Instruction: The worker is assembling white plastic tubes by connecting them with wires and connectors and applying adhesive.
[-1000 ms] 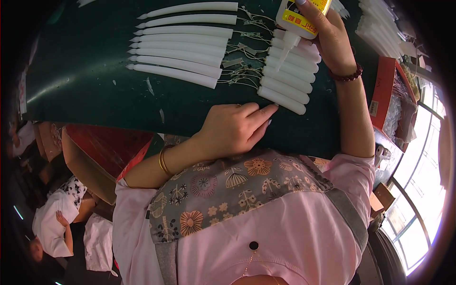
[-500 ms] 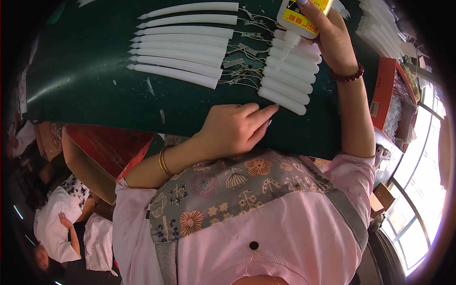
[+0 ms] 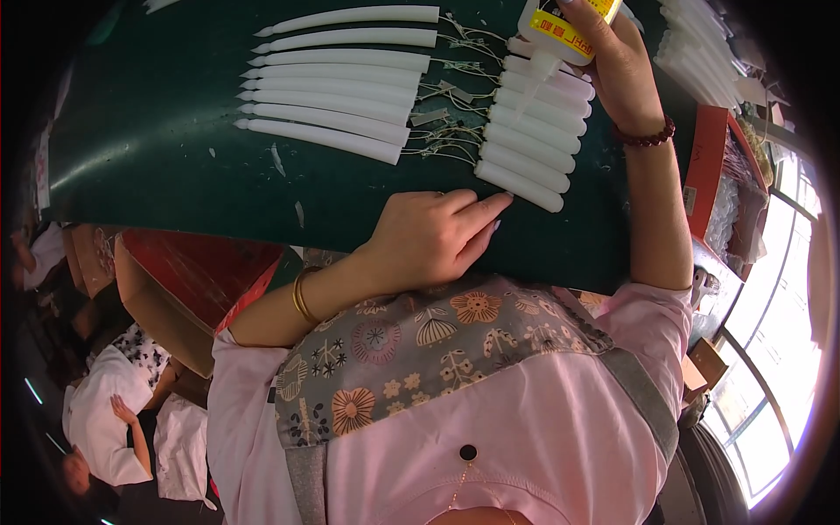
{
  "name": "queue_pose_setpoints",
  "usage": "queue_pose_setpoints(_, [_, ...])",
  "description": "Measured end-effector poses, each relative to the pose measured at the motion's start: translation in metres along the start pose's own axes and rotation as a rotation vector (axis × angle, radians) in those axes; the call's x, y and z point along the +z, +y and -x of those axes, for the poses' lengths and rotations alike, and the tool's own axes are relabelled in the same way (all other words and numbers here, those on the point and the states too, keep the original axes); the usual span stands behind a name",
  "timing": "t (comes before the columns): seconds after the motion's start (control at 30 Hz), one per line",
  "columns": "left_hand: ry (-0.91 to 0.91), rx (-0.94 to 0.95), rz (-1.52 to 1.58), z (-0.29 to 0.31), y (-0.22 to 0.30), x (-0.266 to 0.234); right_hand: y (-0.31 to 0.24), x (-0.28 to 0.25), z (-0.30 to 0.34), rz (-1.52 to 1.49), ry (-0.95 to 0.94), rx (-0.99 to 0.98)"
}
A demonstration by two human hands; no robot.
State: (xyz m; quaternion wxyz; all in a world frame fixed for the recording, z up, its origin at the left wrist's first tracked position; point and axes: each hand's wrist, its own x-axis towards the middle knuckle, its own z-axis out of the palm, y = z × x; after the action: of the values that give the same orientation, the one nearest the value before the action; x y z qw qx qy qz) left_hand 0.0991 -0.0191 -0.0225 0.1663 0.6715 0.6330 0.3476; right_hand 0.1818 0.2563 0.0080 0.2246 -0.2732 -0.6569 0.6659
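Note:
My right hand (image 3: 617,66) grips a white glue bottle with a yellow label (image 3: 560,31), its nozzle pointing down at a row of short white tubes (image 3: 529,144) on the green table (image 3: 157,149). My left hand (image 3: 433,236) rests on the near table edge, its forefinger stretched toward the nearest short tube. A row of long tapered white candle shapes (image 3: 337,79) lies to the left, and thin wires with small metal parts (image 3: 446,114) run between the two rows.
More white tubes (image 3: 700,52) are stacked at the far right beside a red box (image 3: 713,171) holding clear bags. A red crate (image 3: 188,271) sits under the table at left. Another person in a white top (image 3: 105,411) is at lower left.

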Motion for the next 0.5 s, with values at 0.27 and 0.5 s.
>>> queue_pose_setpoints(0.27, [-0.014, -0.009, 0.007, -0.001, 0.0, -0.001, 0.004, -0.004, -0.004, -0.023, -0.039, -0.067])
queue_pose_setpoints(0.5, [-0.012, -0.016, 0.01, 0.0, 0.0, -0.001, 0.001, -0.001, -0.008, -0.017, -0.012, -0.082])
